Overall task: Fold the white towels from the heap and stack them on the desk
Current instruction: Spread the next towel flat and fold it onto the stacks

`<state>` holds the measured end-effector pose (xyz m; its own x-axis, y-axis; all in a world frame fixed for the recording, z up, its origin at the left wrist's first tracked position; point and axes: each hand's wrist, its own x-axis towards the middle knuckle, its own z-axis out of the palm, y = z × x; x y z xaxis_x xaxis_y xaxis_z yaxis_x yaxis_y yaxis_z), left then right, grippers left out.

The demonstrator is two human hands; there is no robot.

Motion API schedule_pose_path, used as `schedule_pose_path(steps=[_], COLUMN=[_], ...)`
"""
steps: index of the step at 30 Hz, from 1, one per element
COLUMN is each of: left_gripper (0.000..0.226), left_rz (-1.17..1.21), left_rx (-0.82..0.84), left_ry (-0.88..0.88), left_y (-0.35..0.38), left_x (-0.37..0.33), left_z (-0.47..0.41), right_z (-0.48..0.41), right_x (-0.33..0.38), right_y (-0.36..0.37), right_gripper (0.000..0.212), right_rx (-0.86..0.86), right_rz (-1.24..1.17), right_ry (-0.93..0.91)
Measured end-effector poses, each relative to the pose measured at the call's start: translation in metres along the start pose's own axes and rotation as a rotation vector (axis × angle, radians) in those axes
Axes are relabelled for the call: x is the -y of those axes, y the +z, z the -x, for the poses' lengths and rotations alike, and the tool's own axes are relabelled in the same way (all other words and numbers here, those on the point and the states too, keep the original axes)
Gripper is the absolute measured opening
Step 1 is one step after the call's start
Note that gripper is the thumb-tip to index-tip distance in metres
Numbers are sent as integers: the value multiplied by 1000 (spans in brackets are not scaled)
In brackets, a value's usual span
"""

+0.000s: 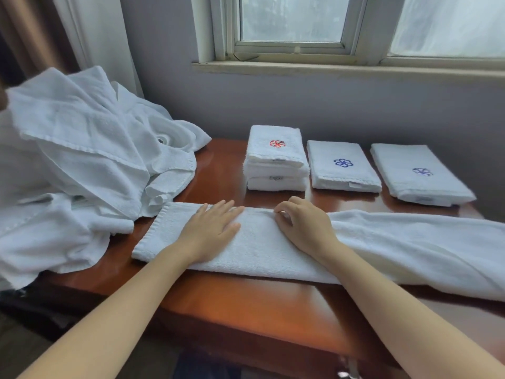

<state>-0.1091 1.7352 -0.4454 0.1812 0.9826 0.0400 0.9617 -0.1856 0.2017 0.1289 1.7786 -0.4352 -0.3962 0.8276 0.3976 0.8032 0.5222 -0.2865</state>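
A long white towel (382, 247), folded lengthwise into a strip, lies across the brown desk (246, 302) from left to right. My left hand (210, 231) presses flat on its left part with fingers straight. My right hand (303, 224) has curled fingers pinching the towel's far edge near the middle. A heap of white towels (82, 165) is piled at the desk's left end. At the back stand a stack of three folded towels (276, 160) with a red emblem, and two single folded towels (341, 165) (418, 173) with blue emblems.
A grey wall and a window sill (328, 68) rise behind the desk. A curtain (90, 36) hangs at the back left. The towel's right end runs off the desk's right side. The desk's front edge is close to me.
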Motion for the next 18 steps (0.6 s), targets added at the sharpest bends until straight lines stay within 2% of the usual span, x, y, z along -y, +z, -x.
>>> schedule_pose_path(steps=[5,7,11,18], left_gripper=[50,49,46,40], left_rz=[73,132,264,327], left_rx=[-32,-64,-101,-143], left_ry=[-46,-14,145,374], left_y=[-4,-4,-4,3], left_x=[-18,-40,-101,-206], left_z=[6,3,-6,-26], right_z=[22,32,61,138], right_x=[-4,-14,-42,-85], right_y=[-25,-39,-69,-115], right_gripper=[26,29,31,29], right_rx=[38,36,1,-122], right_rz=[-32,4,81,101], right_ry=[75,117,219,336])
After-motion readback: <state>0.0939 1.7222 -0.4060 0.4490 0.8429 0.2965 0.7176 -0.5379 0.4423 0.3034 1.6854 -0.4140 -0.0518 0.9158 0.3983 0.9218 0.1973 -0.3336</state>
